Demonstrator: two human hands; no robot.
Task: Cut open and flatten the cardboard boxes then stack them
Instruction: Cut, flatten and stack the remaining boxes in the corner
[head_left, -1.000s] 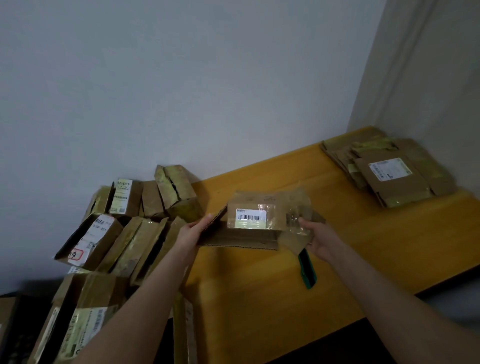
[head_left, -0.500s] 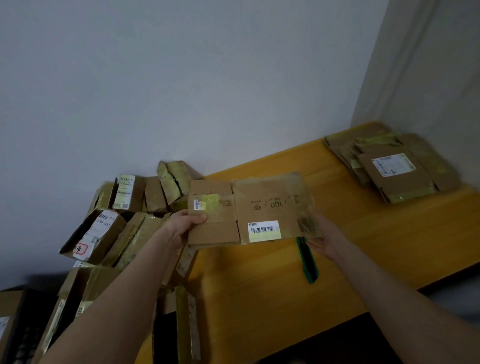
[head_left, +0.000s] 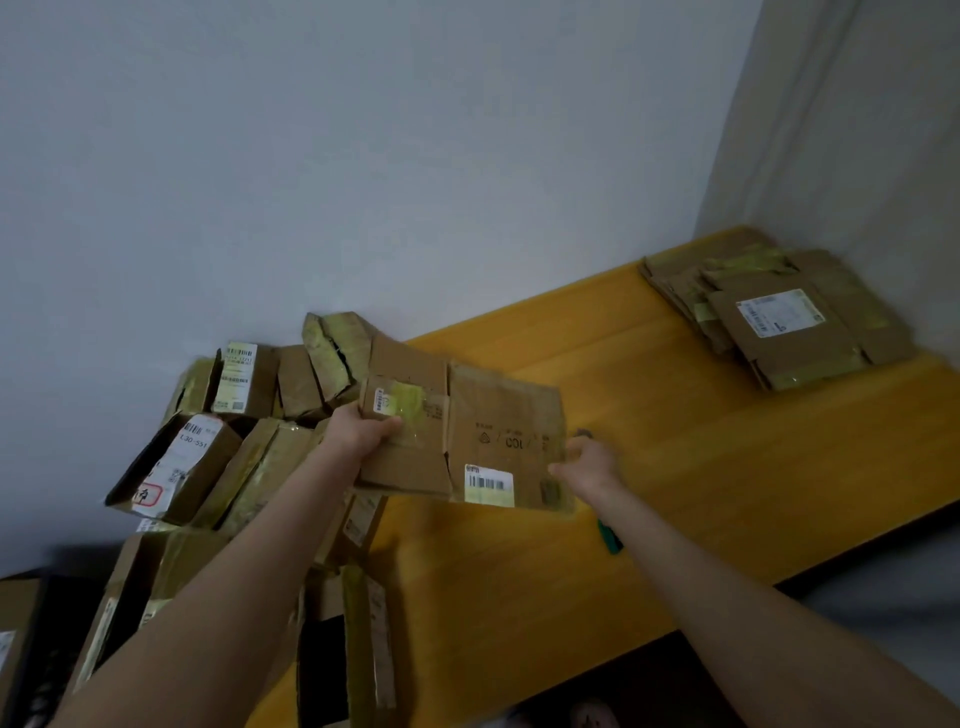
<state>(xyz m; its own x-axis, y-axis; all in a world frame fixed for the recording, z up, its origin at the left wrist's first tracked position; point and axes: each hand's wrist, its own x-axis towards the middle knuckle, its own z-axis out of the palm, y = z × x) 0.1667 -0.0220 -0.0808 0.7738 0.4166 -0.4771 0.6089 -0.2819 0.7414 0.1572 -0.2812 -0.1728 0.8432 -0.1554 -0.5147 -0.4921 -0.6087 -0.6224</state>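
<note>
Brown cardboard fills the middle of the head view: a flattened box (head_left: 498, 431), cut open and spread out, is held up over the yellow wooden surface (head_left: 675, 493) with its printed face toward the camera. The left grip (head_left: 363, 434) clasps the box's left panel, thumb curled over the front beside a patch of yellowish tape and fingers behind. The right grip (head_left: 589, 465) pinches the box's lower right edge, thumb on the front; motion blur softens the fingers. A white and yellow barcode label (head_left: 488, 484) sits on the near edge of the box, between the two arms.

Just beside the right forearm, a green-handled tool (head_left: 609, 538) lies on the surface, partly hidden by the arm. At the far right corner, well apart from the hands, a stack of flattened boxes (head_left: 779, 322) rests on the surface, a white shipping label on the top one. To the left, a pile of taped boxes (head_left: 244, 415) leans against the pale wall (head_left: 363, 156).
</note>
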